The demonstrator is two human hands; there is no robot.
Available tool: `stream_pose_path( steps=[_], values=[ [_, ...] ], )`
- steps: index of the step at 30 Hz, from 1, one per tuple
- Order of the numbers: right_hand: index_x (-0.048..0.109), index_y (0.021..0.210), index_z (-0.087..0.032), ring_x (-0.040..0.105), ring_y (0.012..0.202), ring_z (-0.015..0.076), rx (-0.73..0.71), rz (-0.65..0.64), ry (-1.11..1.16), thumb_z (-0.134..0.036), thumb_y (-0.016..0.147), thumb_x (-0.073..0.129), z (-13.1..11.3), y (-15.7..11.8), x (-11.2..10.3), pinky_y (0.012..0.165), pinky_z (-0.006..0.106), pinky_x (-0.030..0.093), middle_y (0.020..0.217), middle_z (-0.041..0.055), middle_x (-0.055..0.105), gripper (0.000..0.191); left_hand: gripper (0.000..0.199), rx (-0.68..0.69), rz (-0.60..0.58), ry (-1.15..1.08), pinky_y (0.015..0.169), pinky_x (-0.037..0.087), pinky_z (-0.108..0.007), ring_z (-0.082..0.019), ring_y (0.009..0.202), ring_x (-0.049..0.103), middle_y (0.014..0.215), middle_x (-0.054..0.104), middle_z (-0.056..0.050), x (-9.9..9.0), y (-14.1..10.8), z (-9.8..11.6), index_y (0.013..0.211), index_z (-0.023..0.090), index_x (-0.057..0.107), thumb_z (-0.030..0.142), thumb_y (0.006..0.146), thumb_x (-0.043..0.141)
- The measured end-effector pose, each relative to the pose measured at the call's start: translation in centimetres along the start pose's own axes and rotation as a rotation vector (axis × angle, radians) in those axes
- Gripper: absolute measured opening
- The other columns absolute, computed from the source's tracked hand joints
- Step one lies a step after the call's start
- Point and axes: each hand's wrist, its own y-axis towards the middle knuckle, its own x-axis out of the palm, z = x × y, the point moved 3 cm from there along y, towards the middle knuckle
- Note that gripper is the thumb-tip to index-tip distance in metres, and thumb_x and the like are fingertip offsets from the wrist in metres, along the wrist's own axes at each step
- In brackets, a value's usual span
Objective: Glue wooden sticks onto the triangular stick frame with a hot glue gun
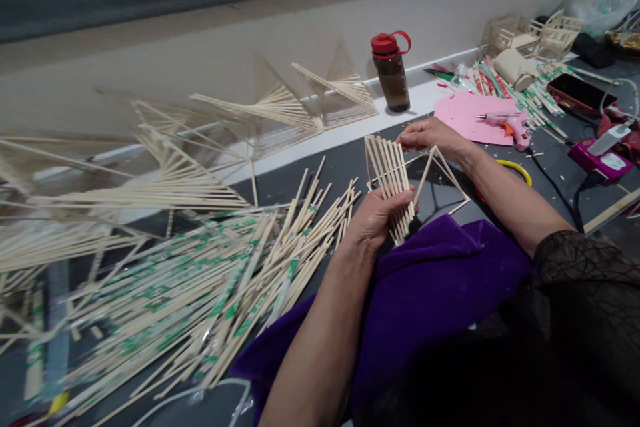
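Observation:
My left hand (375, 217) is closed around the near part of a framework of thin wooden chopsticks (390, 170), thumb on top. Its sticks lie side by side like slats, slightly fanned. To the right, the same piece seems to run on into an open triangular stick frame (453, 177) above the table. My right hand (434, 137) is at the far end of the slats with its fingers pinched together. What lies between those fingertips is hidden. Purple cloth (450, 267) covers the lap below both hands.
Loose and paper-wrapped chopsticks (200, 293) are heaped at left. Twisted stick structures (280, 113) stand along the wall. A red-lidded bottle (391, 77) is behind my hands. A pink glue gun (507, 123) lies on pink paper (465, 110); its cord leads to a purple power box (600, 160).

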Motion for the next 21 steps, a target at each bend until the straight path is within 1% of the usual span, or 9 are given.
stream_pose_path(
  steps=[4,7,11,16,21],
  values=[
    [0.072,0.073,-0.01,0.049,0.06,0.0081,-0.002,-0.001,-0.018,-0.016,0.071,0.069,0.05,0.01,0.0,0.064,0.025,0.039,0.063,-0.0008,0.065,0.008,0.028,-0.005,0.001,-0.005,0.052,0.045,-0.023,-0.011,0.051,0.059,0.058,0.066,-0.002,-0.13,-0.04,-0.03,0.072,0.013,0.071,0.024,0.049,0.083],
    [0.072,0.074,-0.01,0.049,0.06,0.0085,-0.01,-0.007,-0.033,-0.017,0.071,0.069,0.23,0.12,-0.04,0.064,0.025,0.04,0.063,-0.0011,0.065,0.008,0.027,-0.018,-0.023,0.013,0.054,0.047,-0.025,-0.013,0.053,0.06,0.061,0.067,-0.002,-0.44,-0.05,-0.02,0.075,0.013,0.072,0.023,0.051,0.08],
    [0.071,0.074,-0.01,0.048,0.061,0.0082,0.004,-0.006,-0.038,-0.017,0.074,0.069,0.25,0.1,-0.05,0.066,0.025,0.041,0.064,-0.0005,0.064,0.008,0.03,-0.04,-0.063,0.061,0.055,0.046,-0.025,-0.013,0.054,0.06,0.061,0.068,-0.002,-0.75,-0.02,-0.01,0.078,0.014,0.072,0.02,0.049,0.078],
    [0.07,0.072,-0.01,0.047,0.059,0.0079,0.024,0.01,-0.03,-0.014,0.074,0.067,-0.04,-0.11,0.11,0.065,0.025,0.041,0.06,-0.002,0.061,0.005,0.033,-0.03,-0.061,0.073,0.052,0.045,-0.026,-0.013,0.051,0.058,0.061,0.068,-0.002,-0.55,-0.11,0.09,0.08,0.016,0.072,0.022,0.049,0.079],
    [0.07,0.072,-0.01,0.048,0.06,0.0091,0.017,0.012,-0.041,-0.014,0.073,0.066,-0.19,-0.22,0.21,0.065,0.025,0.04,0.056,-0.0033,0.056,0.006,0.034,-0.013,-0.056,0.062,0.054,0.044,-0.025,-0.012,0.052,0.058,0.061,0.067,-0.002,-0.44,-0.06,0.08,0.079,0.015,0.072,0.021,0.046,0.08]
  ],
)
